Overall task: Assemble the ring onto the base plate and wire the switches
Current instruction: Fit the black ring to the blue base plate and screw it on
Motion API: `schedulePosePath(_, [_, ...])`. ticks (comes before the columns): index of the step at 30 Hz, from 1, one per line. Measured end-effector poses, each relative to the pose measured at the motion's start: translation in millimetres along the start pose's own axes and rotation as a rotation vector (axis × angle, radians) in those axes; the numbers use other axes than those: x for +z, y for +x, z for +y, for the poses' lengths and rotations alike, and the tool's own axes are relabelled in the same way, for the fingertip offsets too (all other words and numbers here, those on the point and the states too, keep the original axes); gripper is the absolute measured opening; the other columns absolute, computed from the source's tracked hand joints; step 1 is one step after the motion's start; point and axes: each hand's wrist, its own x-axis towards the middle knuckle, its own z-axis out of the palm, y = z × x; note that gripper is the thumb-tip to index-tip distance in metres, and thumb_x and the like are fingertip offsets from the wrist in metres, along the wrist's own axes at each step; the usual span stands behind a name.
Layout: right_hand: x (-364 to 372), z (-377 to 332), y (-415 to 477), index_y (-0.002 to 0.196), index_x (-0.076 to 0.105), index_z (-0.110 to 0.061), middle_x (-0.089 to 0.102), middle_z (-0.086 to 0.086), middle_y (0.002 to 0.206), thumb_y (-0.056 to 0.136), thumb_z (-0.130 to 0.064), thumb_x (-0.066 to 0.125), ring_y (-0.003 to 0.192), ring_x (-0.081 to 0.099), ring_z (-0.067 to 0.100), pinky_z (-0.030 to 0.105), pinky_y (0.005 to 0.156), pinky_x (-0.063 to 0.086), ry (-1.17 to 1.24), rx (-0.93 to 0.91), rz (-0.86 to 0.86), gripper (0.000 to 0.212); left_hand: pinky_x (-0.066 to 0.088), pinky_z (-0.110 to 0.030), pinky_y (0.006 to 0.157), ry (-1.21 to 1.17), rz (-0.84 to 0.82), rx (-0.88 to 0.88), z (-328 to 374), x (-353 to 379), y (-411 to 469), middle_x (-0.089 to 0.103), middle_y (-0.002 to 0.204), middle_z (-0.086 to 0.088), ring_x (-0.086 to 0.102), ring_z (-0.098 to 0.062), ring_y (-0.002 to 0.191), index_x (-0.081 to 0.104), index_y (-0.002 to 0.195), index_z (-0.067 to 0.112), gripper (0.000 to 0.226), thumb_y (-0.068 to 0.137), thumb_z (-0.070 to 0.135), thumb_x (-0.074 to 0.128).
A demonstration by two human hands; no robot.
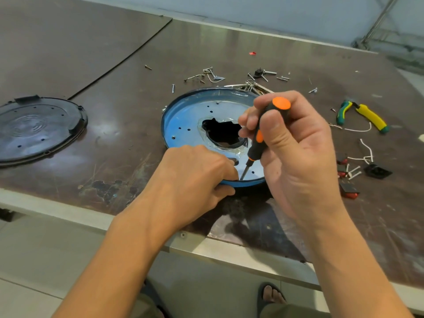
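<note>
Left hand [195, 177], nearest the viewer, lies knuckles up on the near edge of a round blue metal base plate [183, 125]; its fingers are curled over the raised rim and its thumb is tucked against the outside, so it pinches that edge. Right hand [296, 152] is just to the right and higher, fingers and thumb wrapped around a screwdriver with a black and orange handle [263, 131]; the tool stands almost upright, orange cap on top, and its dark shaft slants down to meet the plate just inside the near rim, beside the left fingertips; whether a screw sits under the tip cannot be told.

The plate lies flat on a scratched brown worktable [114, 76], near its front edge; small holes dot its face and a large ragged opening shows dark at its centre.

To the right of the plate lie red and black rocker switches [348, 190], a small black square part [377, 172] and loose white wires [367, 152]; well apart to the left lies a round black plastic cover [39, 129].

Further back on the right are pliers with green and yellow handles [364, 115]; beyond the plate's far rim, loose silver screws [211, 74] are scattered.
</note>
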Motion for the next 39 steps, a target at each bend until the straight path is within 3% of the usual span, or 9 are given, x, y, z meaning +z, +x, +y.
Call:
schedulePosePath(2, [-3.7,0.5,1.3,0.096,0.058,-0.019,0.058,0.015,0.086,0.086,-0.032,0.074,0.083,0.059,0.026,0.033,0.071,0.048,0.011,-0.019,0.051,0.024,0.057,-0.033,0.068,0.016,-0.004,0.012,-0.1,0.0,0.1,0.071,0.108,0.019,0.067,-0.011,0.098,0.070,0.097,0.035,0.022,0.089,0.053,0.059])
schedulePosePath(5, [-10.4,-0.6,2.3,0.095,0.054,-0.020,0.063,0.003,0.078,0.086,-0.032,0.074,0.076,0.062,0.025,0.033,0.072,0.049,-0.005,-0.006,0.057,0.025,0.056,-0.032,0.061,0.016,0.009,0.027,0.5,-1.8,-0.3,0.070,0.106,0.022,0.068,-0.010,0.094,0.071,0.093,0.035,0.018,0.087,0.050,0.063])
schedulePosePath(10, [-1.5,-0.7,1.5,0.108,0.061,-0.018,0.050,0.005,0.078,0.097,-0.050,0.050,0.071,0.045,0.020,0.028,0.068,0.040,0.031,0.087,-0.077,0.036,0.056,-0.033,0.058,0.031,0.015,0.045,0.4,-1.9,-1.1,0.071,0.103,0.021,0.069,-0.011,0.089,0.072,0.090,0.034,0.015,0.085,0.047,0.066])
schedulePosePath(13, [-2.7,-2.5,0.0,0.114,0.064,-0.011,0.056,0.004,0.085,0.105,-0.034,0.039,0.078,0.048,0.019,0.028,0.073,0.042,0.053,0.101,-0.115,0.035,0.056,-0.032,0.057,0.010,0.032,0.046,0.9,-2.7,-1.8,0.073,0.105,0.021,0.071,-0.013,0.088,0.075,0.092,0.034,0.015,0.081,0.044,0.073])
schedulePosePath(17, [5.4,-1.3,-2.3,0.097,0.060,-0.011,0.059,0.013,0.087,0.093,-0.016,0.065,0.079,0.053,0.026,0.030,0.070,0.045,-0.017,0.042,-0.094,0.008,0.055,-0.031,0.059,0.031,-0.004,0.045,2.0,-2.8,-1.5,0.071,0.106,0.022,0.068,-0.012,0.085,0.073,0.102,0.038,0.021,0.086,0.047,0.064])
schedulePosePath(24, [-3.8,-1.6,-1.7,0.091,0.052,-0.019,0.059,0.008,0.080,0.092,-0.004,0.066,0.068,0.055,0.023,0.032,0.067,0.046,0.034,-0.023,0.038,0.020,0.056,-0.034,0.064,0.054,-0.009,0.051,1.1,-3.0,-0.4,0.069,0.109,0.020,0.067,-0.012,0.095,0.067,0.105,0.039,0.023,0.090,0.053,0.056])
schedulePosePath(29, [-32.2,-26.5,9.8,0.092,0.042,-0.014,0.051,0.005,0.075,0.100,-0.007,0.048,0.063,0.044,0.018,0.031,0.064,0.039,0.373,-0.057,0.132,0.012,0.055,-0.033,0.058,0.010,0.007,0.063,8.2,-8.3,-0.4,0.069,0.108,0.020,0.067,-0.009,0.099,0.071,0.105,0.040,0.033,0.086,0.059,0.052])
schedulePosePath(34, [-75.0,-43.5,14.1,0.081,0.043,-0.019,0.042,-0.002,0.066,0.097,-0.011,0.047,0.055,0.033,0.011,0.025,0.055,0.032,0.469,0.127,0.287,0.018,0.054,-0.034,0.055,0.029,-0.010,0.038,18.4,-4.7,4.6,0.069,0.107,0.018,0.062,-0.010,0.104,0.076,0.096,0.033,0.020,0.086,0.044,0.063])
schedulePosePath(39, [-105.6,-28.9,13.6,0.088,0.055,-0.014,0.049,0.004,0.067,0.095,-0.008,0.052,0.046,0.036,0.010,0.023,0.046,0.031,0.098,0.392,0.357,0.010,0.058,-0.037,0.072,0.044,-0.093,0.025,11.3,-8.1,7.8,0.069,0.107,0.016,0.063,-0.010,0.103,0.073,0.097,0.031,0.022,0.087,0.046,0.060])
